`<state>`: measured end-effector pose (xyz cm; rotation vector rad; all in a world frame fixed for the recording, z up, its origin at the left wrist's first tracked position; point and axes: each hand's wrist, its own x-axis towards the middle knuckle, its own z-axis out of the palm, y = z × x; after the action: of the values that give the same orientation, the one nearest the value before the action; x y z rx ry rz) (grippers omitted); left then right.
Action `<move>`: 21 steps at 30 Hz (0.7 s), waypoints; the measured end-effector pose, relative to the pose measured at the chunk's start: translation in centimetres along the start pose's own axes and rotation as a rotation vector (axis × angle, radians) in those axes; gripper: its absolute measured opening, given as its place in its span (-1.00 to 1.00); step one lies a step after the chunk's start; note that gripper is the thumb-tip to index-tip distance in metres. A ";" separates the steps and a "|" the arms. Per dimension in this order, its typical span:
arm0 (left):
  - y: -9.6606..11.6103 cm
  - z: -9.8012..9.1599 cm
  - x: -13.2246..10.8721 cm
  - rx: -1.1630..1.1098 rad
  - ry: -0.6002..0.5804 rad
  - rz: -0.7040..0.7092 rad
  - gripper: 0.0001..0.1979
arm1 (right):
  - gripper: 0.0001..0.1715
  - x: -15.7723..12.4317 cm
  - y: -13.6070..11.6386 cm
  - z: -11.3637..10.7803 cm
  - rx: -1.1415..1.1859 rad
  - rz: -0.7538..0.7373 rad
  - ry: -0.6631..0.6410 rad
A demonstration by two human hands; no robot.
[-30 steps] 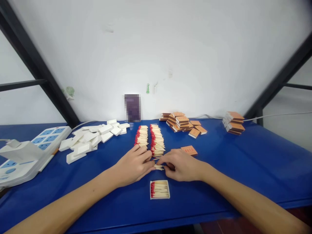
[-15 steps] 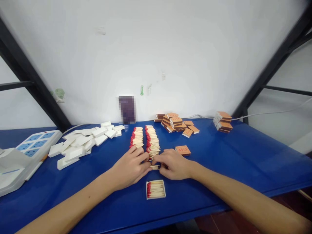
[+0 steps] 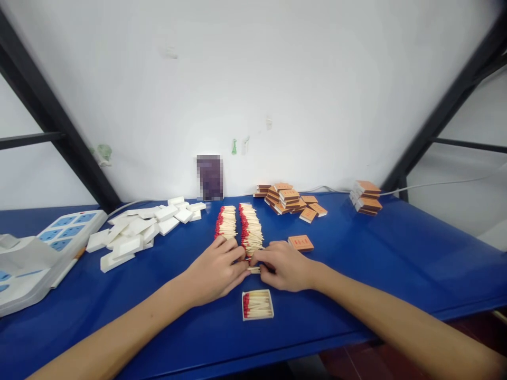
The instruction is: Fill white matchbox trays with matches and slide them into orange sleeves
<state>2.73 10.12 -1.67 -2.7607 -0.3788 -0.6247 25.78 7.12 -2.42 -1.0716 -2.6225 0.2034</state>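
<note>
Between my two hands is a small bunch of matches [image 3: 254, 269], pinched at its ends. My left hand [image 3: 219, 268] closes on the left end, fingers curled, hiding the heads. Across from it, my right hand [image 3: 282, 266] has thumb and forefinger on the right end. Just beyond the fingers lie two long rows of red-headed matches, a left row [image 3: 226, 222] and a right row [image 3: 252, 227]. Nearer me sits a white matchbox tray [image 3: 257, 319] with matches lying in it, heads to the left. An orange matchbox cover [image 3: 301, 243] rests beyond my right hand.
White trays [image 3: 132, 228] are heaped at the left. Orange matchbox covers [image 3: 289, 195] are piled at the back, with another stack [image 3: 366, 197] farther right. A white power strip [image 3: 75, 232] lies at far left on the blue table [image 3: 356, 264]. A white cable runs along the wall.
The whole view has shifted slightly, so things sit a little farther right. Both hands stay at the bunch of matches, with the fingers drawn slightly closer around it.
</note>
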 end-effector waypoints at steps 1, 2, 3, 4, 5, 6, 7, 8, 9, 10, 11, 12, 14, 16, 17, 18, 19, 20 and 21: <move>0.0 0.0 0.0 -0.011 -0.010 -0.010 -0.82 | -0.78 0.0 0.0 0.0 0.000 -0.001 0.001; 0.0 0.0 -0.1 -0.022 -0.017 -0.021 -0.83 | -0.79 0.0 0.0 0.0 0.002 -0.005 0.003; 0.0 -0.1 -0.1 -0.029 -0.022 -0.030 -0.83 | -0.79 0.0 -0.1 0.0 0.004 -0.010 0.004; 0.0 -0.1 -0.2 -0.033 -0.026 -0.033 -0.83 | -0.79 0.1 -0.1 -0.1 0.006 -0.016 0.005; 0.0 -0.1 -0.2 -0.033 -0.028 -0.032 -0.83 | -0.79 0.1 -0.1 -0.2 0.008 -0.023 0.003; 0.0 -0.1 -0.3 -0.033 -0.030 -0.030 -0.82 | -0.78 0.1 -0.2 -0.4 0.013 -0.030 -0.005; 0.0 -0.1 -0.3 -0.036 -0.031 -0.026 -0.81 | -0.76 0.1 -0.2 -0.6 0.020 -0.035 -0.015; -0.1 -0.1 -0.3 -0.039 -0.029 -0.025 -0.81 | -0.75 0.1 -0.2 -0.7 0.028 -0.037 -0.028; -0.1 -0.1 -0.3 -0.044 -0.029 -0.023 -0.80 | -0.74 0.2 -0.3 -0.9 0.036 -0.035 -0.042; -0.1 -0.1 -0.3 -0.048 -0.026 -0.022 -0.80 | -0.73 0.2 -0.3 -1.0 0.038 -0.029 -0.046; -0.1 -0.1 -0.3 -0.053 -0.026 -0.020 -0.79 | -0.74 0.1 -0.3 -1.1 0.039 -0.023 -0.049; -0.1 -0.1 -0.4 -0.059 -0.028 -0.020 -0.79 | -0.75 0.1 -0.4 -1.1 0.038 -0.016 -0.048; -0.1 -0.2 -0.4 -0.076 -0.033 -0.028 -0.80 | -0.78 0.1 -0.5 -1.0 0.038 -0.006 -0.041; -0.1 -0.4 -0.5 -0.109 -0.038 -0.048 -0.81 | -0.78 0.0 -0.7 -1.0 0.043 -0.004 -0.036; -0.1 -0.5 -0.6 -0.126 -0.041 -0.057 -0.81 | -0.76 0.0 -0.8 -1.0 0.047 -0.008 -0.034; -0.1 -0.6 -0.7 -0.141 -0.044 -0.062 -0.82 | -0.75 -0.1 -0.9 -0.9 0.050 -0.012 -0.032; -0.1 -0.6 -0.8 -0.152 -0.050 -0.062 -0.82 | -0.74 -0.1 -0.9 -1.0 0.056 -0.018 -0.032; -0.2 -0.7 -0.8 -0.158 -0.055 -0.061 -0.83 | -0.74 -0.1 -0.9 -1.0 0.063 -0.023 -0.033; -0.2 -0.8 -0.9 -0.161 -0.059 -0.059 -0.83 | -0.74 0.0 -0.9 -1.0 0.075 -0.028 -0.033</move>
<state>1.61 9.89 -1.34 -2.9364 -0.4418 -0.6139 25.54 6.45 -1.23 -1.0149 -2.6345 0.3133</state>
